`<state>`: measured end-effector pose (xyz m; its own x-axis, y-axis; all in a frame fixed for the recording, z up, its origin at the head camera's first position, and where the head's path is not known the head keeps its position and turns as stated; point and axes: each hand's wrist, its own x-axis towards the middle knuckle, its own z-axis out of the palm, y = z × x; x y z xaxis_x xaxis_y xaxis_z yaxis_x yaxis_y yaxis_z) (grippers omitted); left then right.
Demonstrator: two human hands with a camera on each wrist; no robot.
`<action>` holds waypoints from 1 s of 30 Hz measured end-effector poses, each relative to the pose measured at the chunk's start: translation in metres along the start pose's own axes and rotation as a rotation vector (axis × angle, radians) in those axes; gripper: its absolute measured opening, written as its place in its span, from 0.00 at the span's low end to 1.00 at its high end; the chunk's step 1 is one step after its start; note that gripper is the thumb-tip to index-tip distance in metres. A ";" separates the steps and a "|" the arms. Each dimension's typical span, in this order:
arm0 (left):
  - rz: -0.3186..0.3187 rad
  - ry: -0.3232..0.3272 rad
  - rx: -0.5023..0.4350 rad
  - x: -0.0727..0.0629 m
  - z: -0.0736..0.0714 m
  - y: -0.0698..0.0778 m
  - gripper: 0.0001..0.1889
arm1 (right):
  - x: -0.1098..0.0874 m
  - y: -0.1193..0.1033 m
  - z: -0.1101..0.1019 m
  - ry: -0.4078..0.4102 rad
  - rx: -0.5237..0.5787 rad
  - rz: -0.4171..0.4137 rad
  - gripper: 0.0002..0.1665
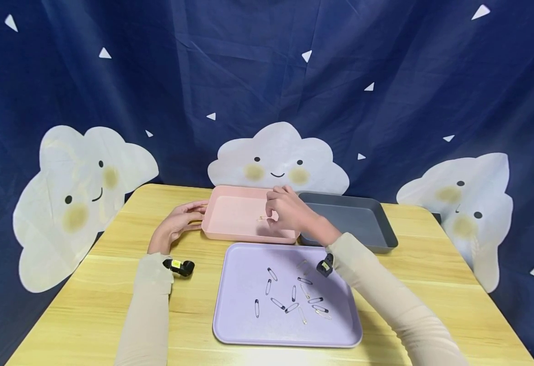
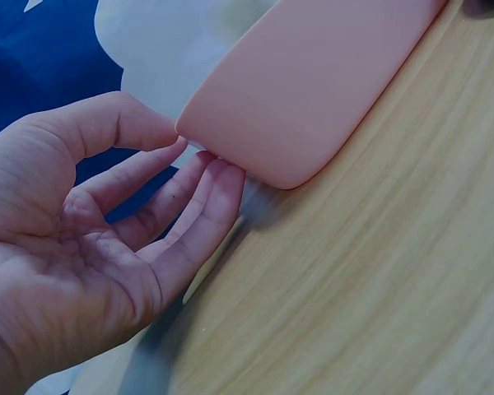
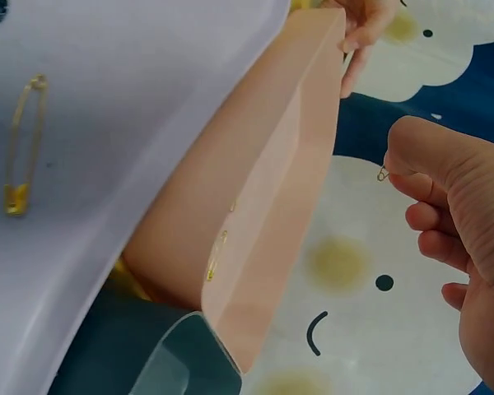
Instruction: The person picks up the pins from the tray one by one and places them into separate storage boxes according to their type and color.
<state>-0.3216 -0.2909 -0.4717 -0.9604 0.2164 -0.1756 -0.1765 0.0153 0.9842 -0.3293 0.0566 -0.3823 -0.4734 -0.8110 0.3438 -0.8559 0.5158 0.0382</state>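
Head view, left hand: the left hand [image 1: 180, 223], fingers spread and slightly bent, rests against the left edge of the pink tray [image 1: 248, 237]
Head view, right hand: the right hand [image 1: 290, 209] is over the pink tray's right end, thumb and forefinger together; a gold glint shows beside them, whether held or lying I cannot tell
Head view, trays: the pink tray stands along the far edge of the wooden table [image 1: 194, 310], the dark grey tray [image 1: 387, 223] just right of it, the lilac tray [image 1: 239, 277] nearer the front
Head view, lilac tray: black safety pins [image 1: 257, 308] and fewer gold ones [image 1: 302, 315] lie scattered, mostly towards the right edge
Head view, labels: yellow stickers on both wrist cameras [image 1: 178, 266], print too small to read
Left wrist view: the thumb tip touches the rim corner, fingertips meet the end wall, palm bare
Right wrist view: thumb and forefinger pinch a small gold safety pin [image 3: 383, 174], mostly hidden; gold pins [image 3: 217, 256] lie inside the pink tray
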 end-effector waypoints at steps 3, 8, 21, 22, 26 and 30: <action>0.002 0.002 0.005 0.000 0.000 0.000 0.32 | 0.006 0.002 0.000 0.004 0.015 0.014 0.06; 0.008 0.010 0.013 0.001 0.000 0.000 0.31 | 0.013 0.003 -0.002 0.015 0.025 0.033 0.05; 0.003 0.020 0.024 0.002 0.001 -0.002 0.31 | 0.029 0.010 0.001 -0.008 0.053 0.098 0.04; 0.002 0.021 0.022 0.002 0.001 -0.001 0.31 | 0.030 0.012 0.002 -0.011 0.052 0.103 0.04; 0.005 0.014 0.025 0.000 0.001 0.000 0.32 | 0.034 0.018 0.006 -0.030 0.049 0.133 0.04; 0.010 0.007 0.028 -0.001 0.002 0.001 0.32 | 0.036 0.023 0.009 -0.060 0.047 0.171 0.05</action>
<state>-0.3205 -0.2894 -0.4708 -0.9636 0.2097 -0.1656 -0.1607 0.0401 0.9862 -0.3680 0.0364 -0.3774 -0.6234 -0.7281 0.2852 -0.7699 0.6353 -0.0608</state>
